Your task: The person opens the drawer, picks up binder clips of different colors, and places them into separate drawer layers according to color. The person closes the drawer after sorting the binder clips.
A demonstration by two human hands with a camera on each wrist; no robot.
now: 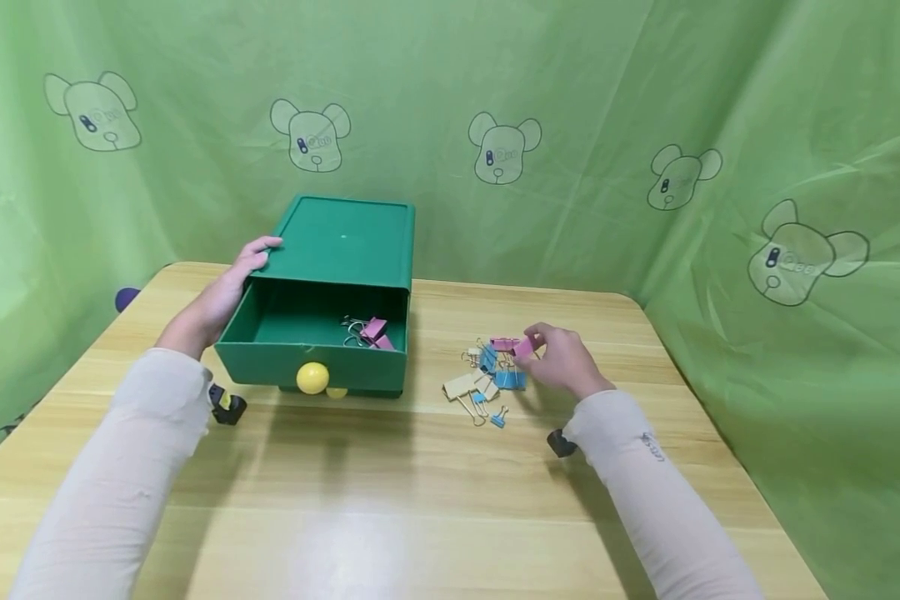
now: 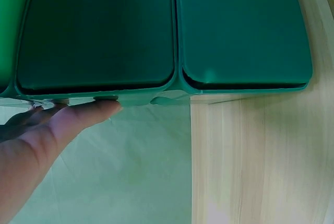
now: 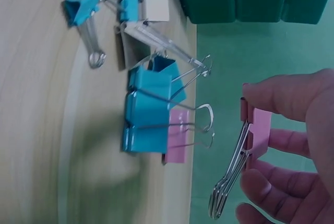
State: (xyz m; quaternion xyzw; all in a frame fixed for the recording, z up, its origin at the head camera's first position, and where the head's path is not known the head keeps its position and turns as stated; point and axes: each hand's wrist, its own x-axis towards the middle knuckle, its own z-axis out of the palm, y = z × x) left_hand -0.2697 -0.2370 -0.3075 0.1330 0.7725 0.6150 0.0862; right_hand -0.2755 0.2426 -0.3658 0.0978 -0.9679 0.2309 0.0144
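Left hand (image 1: 228,287): at the left side of the cabinet, touching it; one digit lies straight against the plastic, the other fingers partly hidden in the wrist view.
Cabinet (image 1: 342,237): green plastic box with a flat top, standing on the light wood-grain table (image 1: 330,467).
Drawer (image 1: 255,362): green, pulled out at the front; round yellow knob (image 1: 312,378) on its face (a second yellow knob shows partly below).
Drawer contents: pink binder clips with silver wire handles (image 1: 376,327), lying towards the right side.
Loose pile: right of the cabinet, on the table; cream binder clips (image 1: 460,386) on the left, blue binder clips (image 1: 510,381) among and beside them, one pink binder clip (image 1: 504,343) at the back.
Held clip (image 1: 523,348): pink metal body, silver wire handles, raised off the table beside the pile.
Right hand (image 1: 566,358): thumb and fingers pinch the held clip by its body.
Right-hand boundary: green fabric curtain (image 1: 832,400) printed with outlined animal heads.
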